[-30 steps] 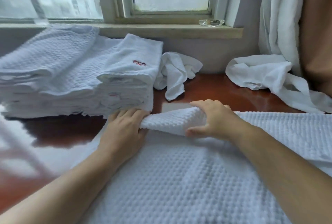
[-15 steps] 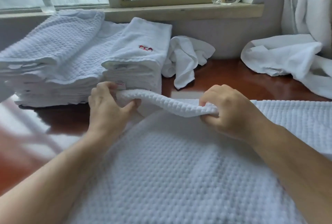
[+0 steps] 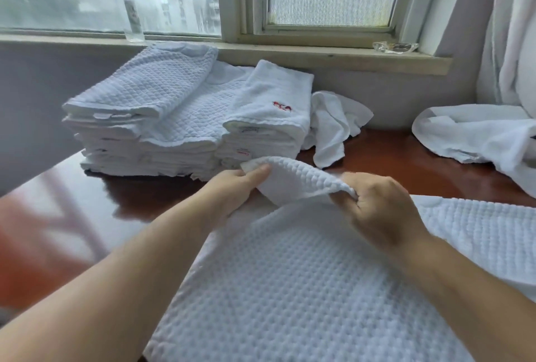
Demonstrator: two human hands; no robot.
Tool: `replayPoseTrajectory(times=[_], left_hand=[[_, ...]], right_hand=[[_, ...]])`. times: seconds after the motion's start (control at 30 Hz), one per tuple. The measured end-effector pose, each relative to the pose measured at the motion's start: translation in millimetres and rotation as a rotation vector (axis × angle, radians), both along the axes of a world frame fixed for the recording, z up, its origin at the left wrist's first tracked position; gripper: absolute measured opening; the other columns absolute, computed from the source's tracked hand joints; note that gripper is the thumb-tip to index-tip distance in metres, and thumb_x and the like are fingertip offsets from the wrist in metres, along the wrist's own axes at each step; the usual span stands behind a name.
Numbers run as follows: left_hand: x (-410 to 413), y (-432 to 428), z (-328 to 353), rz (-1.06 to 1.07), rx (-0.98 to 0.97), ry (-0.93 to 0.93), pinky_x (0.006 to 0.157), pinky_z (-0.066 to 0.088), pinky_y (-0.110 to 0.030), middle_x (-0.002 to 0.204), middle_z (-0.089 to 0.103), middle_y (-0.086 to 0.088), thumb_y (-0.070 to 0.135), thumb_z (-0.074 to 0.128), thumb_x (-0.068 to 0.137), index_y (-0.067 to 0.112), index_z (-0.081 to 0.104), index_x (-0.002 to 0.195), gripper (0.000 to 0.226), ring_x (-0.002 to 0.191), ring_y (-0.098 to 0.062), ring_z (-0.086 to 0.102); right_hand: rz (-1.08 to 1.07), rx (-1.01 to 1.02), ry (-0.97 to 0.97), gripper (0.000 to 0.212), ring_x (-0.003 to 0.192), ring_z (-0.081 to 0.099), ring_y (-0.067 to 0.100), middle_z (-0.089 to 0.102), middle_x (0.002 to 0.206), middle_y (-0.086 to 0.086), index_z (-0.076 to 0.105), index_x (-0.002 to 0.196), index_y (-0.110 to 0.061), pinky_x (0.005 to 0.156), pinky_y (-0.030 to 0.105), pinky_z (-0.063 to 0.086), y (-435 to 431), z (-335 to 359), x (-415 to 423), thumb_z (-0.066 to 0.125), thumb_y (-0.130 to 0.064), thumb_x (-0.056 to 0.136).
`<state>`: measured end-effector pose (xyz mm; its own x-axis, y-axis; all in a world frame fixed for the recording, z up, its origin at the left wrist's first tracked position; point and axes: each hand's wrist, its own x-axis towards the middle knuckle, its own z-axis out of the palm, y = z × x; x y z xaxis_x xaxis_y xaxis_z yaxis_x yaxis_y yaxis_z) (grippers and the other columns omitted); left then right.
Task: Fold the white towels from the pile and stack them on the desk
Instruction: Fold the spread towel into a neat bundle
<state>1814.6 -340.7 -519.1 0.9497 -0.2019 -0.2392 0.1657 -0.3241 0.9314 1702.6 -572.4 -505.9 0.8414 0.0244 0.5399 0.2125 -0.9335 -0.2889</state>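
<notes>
While the waffle towel (image 3: 290, 289) lies spread on the near side of the desk (image 3: 87, 210), its far edge is lifted in both hands: the left hand (image 3: 232, 187) pinches the corner, and the right hand (image 3: 377, 208) has its fingers curled round the fold. Beyond them, to the left, stands the stack of folded towels (image 3: 185, 118). A crumpled towel (image 3: 333, 126) lies just right of it, and more loose towels (image 3: 475, 135) sit far right. A bottle (image 3: 130, 10) stands on the windowsill (image 3: 333, 55).

Both forearms are bare to the frame's edge; left hand (image 3: 232, 187) and right hand (image 3: 380, 210) wear nothing.
</notes>
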Motion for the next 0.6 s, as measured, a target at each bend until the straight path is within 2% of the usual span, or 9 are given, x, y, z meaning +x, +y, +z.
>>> replayPoseTrajectory(times=[0.07,0.17,0.27,0.33,0.37,0.47,0.53,0.6], left_hand=[[-4,-4,4,0.036,-0.142,0.034,0.077,0.062,-0.044,0.088,0.078,-0.007,0.045,0.070,0.087,0.013,0.078,0.093,0.034,0.077,-0.025,0.076],[-5,-2,19,0.285,-0.420,0.089,0.049,0.056,-0.029,0.060,0.070,-0.002,0.024,0.061,0.092,0.012,0.066,0.083,0.016,0.049,-0.016,0.067],[-6,9,36,0.289,-0.560,0.129,0.047,0.054,-0.026,0.061,0.069,-0.002,0.022,0.060,0.094,0.013,0.064,0.084,0.013,0.051,-0.016,0.068],[-11,19,40,0.270,-0.448,0.117,0.050,0.050,-0.023,0.060,0.067,-0.002,0.026,0.063,0.090,0.014,0.063,0.080,0.015,0.050,-0.018,0.066],[-15,25,39,0.264,-0.324,0.090,0.054,0.048,-0.025,0.060,0.066,-0.002,0.029,0.063,0.087,0.014,0.063,0.079,0.017,0.049,-0.021,0.063],[-25,43,26,0.188,0.031,-0.094,0.065,0.042,-0.039,0.068,0.062,-0.011,0.038,0.057,0.077,0.010,0.064,0.078,0.029,0.062,-0.027,0.057],[-29,51,12,0.106,0.203,-0.207,0.072,0.052,-0.042,0.078,0.071,-0.010,0.044,0.056,0.078,0.008,0.069,0.078,0.038,0.074,-0.033,0.064],[-28,53,3,0.060,0.235,-0.185,0.085,0.056,-0.038,0.091,0.076,-0.002,0.049,0.060,0.087,0.017,0.076,0.089,0.036,0.087,-0.020,0.070]], right_hand=[[0.000,-0.089,0.074,0.053,0.064,0.047,0.025,0.037,0.059,-0.009,0.031,0.061,-0.025,0.063,0.036,0.026,3,-7,-5,0.020,-0.067,0.091],[-0.008,-0.120,0.068,0.058,0.071,0.053,0.027,0.048,0.065,-0.007,0.046,0.066,-0.019,0.065,0.038,0.031,9,-11,-8,0.019,-0.062,0.094],[-0.007,-0.176,0.052,0.033,0.076,0.056,0.030,0.059,0.073,0.001,0.052,0.071,-0.019,0.066,0.036,0.030,16,-13,-9,0.044,-0.040,0.095],[0.035,-0.243,0.035,0.019,0.075,0.055,0.032,0.058,0.074,0.004,0.055,0.072,-0.015,0.067,0.037,0.033,21,-17,-10,0.061,-0.022,0.088],[0.064,-0.256,0.026,0.018,0.071,0.053,0.031,0.056,0.071,0.004,0.054,0.070,-0.014,0.066,0.037,0.036,24,-20,-12,0.064,-0.018,0.085],[0.133,-0.281,0.038,0.016,0.069,0.052,0.026,0.056,0.072,0.001,0.058,0.070,-0.012,0.063,0.038,0.044,27,-23,-17,0.055,-0.024,0.080],[0.171,-0.280,0.057,0.013,0.075,0.055,0.025,0.060,0.081,0.000,0.064,0.076,-0.013,0.067,0.040,0.048,28,-26,-19,0.057,-0.023,0.077],[0.212,-0.269,0.085,0.017,0.080,0.057,0.024,0.063,0.090,-0.002,0.068,0.084,-0.015,0.071,0.041,0.051,30,-30,-20,0.057,-0.024,0.076]])
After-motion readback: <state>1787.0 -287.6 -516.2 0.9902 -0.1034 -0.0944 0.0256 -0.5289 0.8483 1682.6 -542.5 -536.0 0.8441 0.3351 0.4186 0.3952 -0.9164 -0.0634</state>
